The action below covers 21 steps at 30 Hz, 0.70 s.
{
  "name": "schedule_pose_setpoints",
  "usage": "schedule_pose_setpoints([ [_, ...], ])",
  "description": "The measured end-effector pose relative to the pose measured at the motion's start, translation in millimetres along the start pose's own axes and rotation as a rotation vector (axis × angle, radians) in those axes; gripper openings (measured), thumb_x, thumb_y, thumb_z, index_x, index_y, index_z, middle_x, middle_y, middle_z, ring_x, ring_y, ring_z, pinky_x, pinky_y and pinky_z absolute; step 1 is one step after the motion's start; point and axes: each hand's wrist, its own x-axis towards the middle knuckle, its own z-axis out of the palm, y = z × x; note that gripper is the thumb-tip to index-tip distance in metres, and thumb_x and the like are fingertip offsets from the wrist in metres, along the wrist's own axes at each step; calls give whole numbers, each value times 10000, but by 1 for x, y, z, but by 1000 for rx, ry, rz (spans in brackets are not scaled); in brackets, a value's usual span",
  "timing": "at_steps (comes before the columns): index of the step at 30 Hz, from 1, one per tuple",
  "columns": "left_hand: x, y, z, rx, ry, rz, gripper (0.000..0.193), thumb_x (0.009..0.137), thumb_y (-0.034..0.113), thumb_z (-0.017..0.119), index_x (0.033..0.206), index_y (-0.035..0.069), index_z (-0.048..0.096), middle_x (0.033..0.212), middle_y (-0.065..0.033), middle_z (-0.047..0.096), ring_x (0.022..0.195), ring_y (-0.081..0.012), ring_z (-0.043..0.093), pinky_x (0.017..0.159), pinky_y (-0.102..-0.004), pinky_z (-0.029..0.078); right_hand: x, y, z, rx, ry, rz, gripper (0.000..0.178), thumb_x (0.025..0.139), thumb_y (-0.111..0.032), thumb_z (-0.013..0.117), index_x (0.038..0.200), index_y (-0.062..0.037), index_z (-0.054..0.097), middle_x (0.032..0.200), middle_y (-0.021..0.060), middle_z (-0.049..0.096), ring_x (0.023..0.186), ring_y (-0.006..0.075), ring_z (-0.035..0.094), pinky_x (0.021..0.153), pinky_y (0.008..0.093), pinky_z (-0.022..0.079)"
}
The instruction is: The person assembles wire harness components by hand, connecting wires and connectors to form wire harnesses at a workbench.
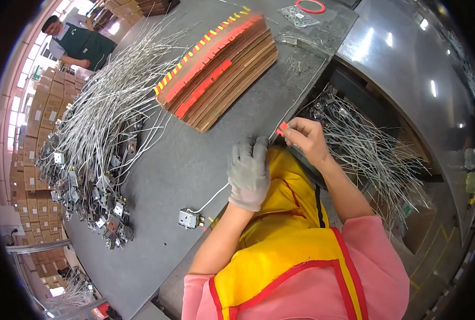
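The left hand, dressed in a grey cloth glove, turns its back upward with fingers pointing forward, while the right hand, above a bare, inward-slanting forearm, is gathered in a small pinch.

No lettering or numbers legible. Pale labels on the stacked brown cartons and a white label on the clear plastic bag: too small to read.
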Motion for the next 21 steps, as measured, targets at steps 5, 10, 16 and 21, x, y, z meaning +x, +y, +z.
schedule_pose_setpoints([
  [5,-1,0,0,76,-54,3,385,701,50,581,1083,94,556,1047,-123,551,890,-296,535,740,-380,460,1,1,5,-27,-13,42,116,831,-91,577,768,4,594,672,11,573,599,60,511,552,206,388],
  [10,1,0,1,96,-48,11,374,710,53,572,1081,97,554,1038,-119,553,873,-289,539,723,-373,462,5,3,6,-65,23,7,142,822,-102,622,747,17,607,607,-4,560,546,39,495,489,203,372],
  [16,6,4,0,82,-37,1,453,699,-15,550,1126,135,566,962,-130,558,844,-316,543,702,-409,479,6,2,6,-128,26,-10,150,811,-104,629,749,31,613,603,12,575,547,43,508,486,210,385],
  [21,11,6,-3,218,-136,35,479,722,-4,526,1159,187,569,975,-128,562,832,-307,549,703,-394,486,2,8,6,-252,67,-70,156,798,-113,638,759,37,618,616,24,597,552,50,523,494,219,398],
])
